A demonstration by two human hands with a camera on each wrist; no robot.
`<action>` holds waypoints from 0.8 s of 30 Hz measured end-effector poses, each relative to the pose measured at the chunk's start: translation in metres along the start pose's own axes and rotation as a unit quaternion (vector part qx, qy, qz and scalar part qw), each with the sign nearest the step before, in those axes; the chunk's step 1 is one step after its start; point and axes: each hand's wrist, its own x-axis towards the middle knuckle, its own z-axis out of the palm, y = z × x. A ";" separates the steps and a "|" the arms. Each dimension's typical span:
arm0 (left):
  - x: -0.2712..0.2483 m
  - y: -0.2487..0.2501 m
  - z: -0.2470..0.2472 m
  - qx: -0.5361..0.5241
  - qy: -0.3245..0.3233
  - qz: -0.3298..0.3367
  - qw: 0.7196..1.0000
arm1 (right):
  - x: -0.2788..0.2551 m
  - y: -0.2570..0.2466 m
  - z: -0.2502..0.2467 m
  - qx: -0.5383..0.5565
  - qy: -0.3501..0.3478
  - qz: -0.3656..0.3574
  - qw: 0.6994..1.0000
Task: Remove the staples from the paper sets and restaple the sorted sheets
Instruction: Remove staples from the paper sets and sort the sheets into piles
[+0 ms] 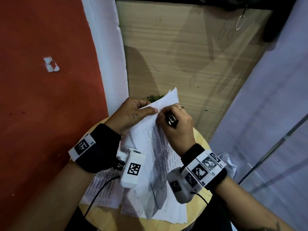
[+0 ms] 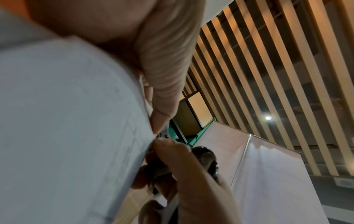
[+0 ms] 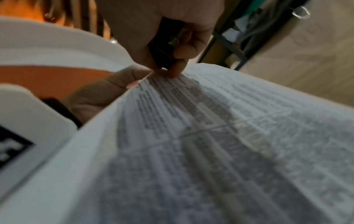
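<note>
A printed paper set [image 1: 155, 147] is tilted up off the round wooden table [image 1: 200, 139]. My left hand [image 1: 150, 107] pinches its top corner, thumb on the front and fingers behind. My right hand [image 1: 160, 114] grips a small black tool [image 1: 171, 120] with a metal part, its tip at that same corner beside my left thumb. In the left wrist view my left thumb [image 2: 164, 78] presses the paper set [image 2: 67, 121] just above the black tool [image 2: 206, 157]. The right wrist view shows the black tool [image 3: 162, 51] at the sheet's [image 3: 210, 136] edge. The staple itself is hidden.
More printed sheets [image 1: 103, 189] lie stacked on the table beneath my wrists. A crumpled white item [image 1: 228, 161] sits at the table's right edge. A red wall [image 1: 41, 114] stands left, a white panel [image 1: 275, 114] right, wooden floor [image 1: 175, 55] and a green plant [image 1: 155, 98] beyond.
</note>
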 end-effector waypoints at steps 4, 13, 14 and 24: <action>0.001 -0.007 -0.006 0.024 -0.011 0.021 0.999 | -0.002 -0.005 0.000 0.063 -0.021 0.089 0.994; 0.008 -0.016 -0.027 0.196 -0.034 0.082 0.977 | -0.025 0.052 -0.016 -0.159 -0.183 0.267 0.933; 0.008 -0.016 -0.028 0.202 -0.042 0.087 0.975 | -0.027 0.055 -0.015 -0.181 -0.194 0.270 0.926; 0.009 0.000 -0.045 0.193 -0.141 0.107 0.965 | -0.016 0.071 -0.019 0.192 -0.153 0.377 0.893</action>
